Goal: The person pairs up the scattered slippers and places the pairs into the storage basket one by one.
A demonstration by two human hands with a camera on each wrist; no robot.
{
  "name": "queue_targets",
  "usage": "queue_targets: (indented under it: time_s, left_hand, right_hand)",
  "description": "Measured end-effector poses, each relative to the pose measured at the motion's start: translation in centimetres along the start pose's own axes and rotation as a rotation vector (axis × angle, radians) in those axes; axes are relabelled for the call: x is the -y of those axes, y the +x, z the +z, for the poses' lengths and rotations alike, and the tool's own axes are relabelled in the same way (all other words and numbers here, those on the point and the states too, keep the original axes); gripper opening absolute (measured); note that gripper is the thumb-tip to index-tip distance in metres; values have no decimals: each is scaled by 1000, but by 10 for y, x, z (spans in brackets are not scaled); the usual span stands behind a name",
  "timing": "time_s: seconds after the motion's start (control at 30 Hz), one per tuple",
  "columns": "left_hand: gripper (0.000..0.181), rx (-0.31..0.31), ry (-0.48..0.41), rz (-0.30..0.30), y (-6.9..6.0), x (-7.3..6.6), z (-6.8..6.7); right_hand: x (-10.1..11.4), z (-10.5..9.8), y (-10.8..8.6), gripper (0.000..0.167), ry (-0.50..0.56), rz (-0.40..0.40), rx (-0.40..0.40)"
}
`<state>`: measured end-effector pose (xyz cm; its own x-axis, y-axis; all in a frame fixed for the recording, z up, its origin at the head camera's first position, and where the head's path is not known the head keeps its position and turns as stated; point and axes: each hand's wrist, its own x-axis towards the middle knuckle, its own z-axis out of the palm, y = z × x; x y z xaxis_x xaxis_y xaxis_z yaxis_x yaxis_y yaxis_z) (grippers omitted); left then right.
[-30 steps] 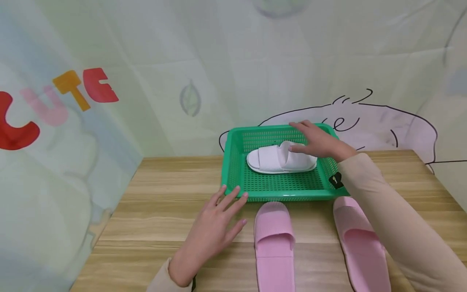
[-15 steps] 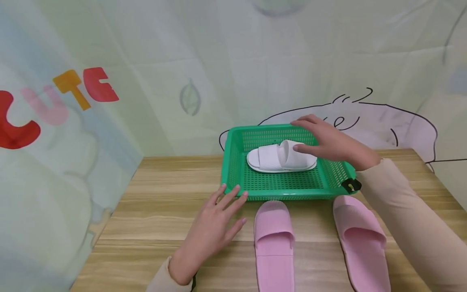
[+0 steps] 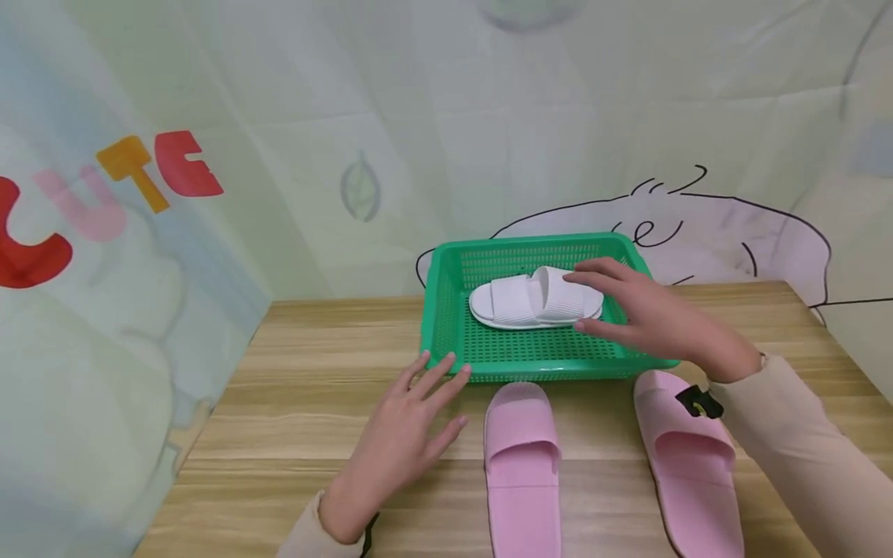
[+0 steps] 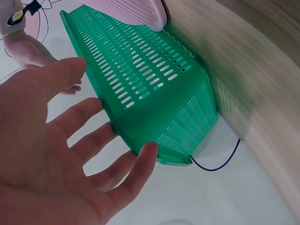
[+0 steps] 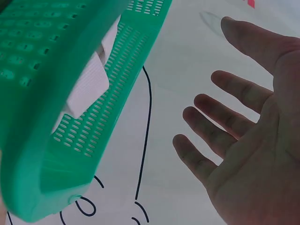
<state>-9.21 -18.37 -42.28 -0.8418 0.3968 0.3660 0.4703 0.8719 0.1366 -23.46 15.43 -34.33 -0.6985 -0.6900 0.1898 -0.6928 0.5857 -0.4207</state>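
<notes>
A green mesh basket [image 3: 481, 370] stands at the back of the wooden table. White slippers [image 3: 516, 302] lie inside it, their two straps facing each other. My left hand [image 3: 401, 438] has its fingers spread, with the fingertips at the basket's front left rim; the left wrist view shows them against its edge. Over the basket's right end hovers my right hand [image 3: 649, 318], fingers extended and holding nothing. In the right wrist view that hand [image 5: 253, 122] is apart from the basket wall. Part of the white slippers is hidden behind it in the head view.
Two pink slippers, a left one [image 3: 523, 465] and a right one [image 3: 691, 465], lie on the table [image 3: 314, 372] in front of the basket, toes toward it. A printed cloth backdrop [image 3: 279, 194] hangs close behind the table.
My right hand has drawn back toward me and to the right, away from the basket's far rim. The left hand and the slippers have stayed in place.
</notes>
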Motion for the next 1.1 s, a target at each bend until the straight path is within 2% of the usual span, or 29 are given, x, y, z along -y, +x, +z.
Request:
queue_targets:
  time_s: [0.27, 0.53, 0.87, 1.1]
  left_hand:
    - [61, 12, 18, -4, -2, 1, 3]
    - [62, 7, 13, -1, -2, 2, 2]
    - [62, 3, -3, -2, -1, 1, 2]
    - [62, -13, -20, 0, -3, 2, 4]
  right_hand:
    - [-4, 12, -16, 62, -21, -7, 0]
    - [-6, 15, -36, 60, -60, -8, -6]
    - [-7, 23, -67, 54, -130, -120, -98]
    - [0, 36, -87, 56, -181, -131, -143]
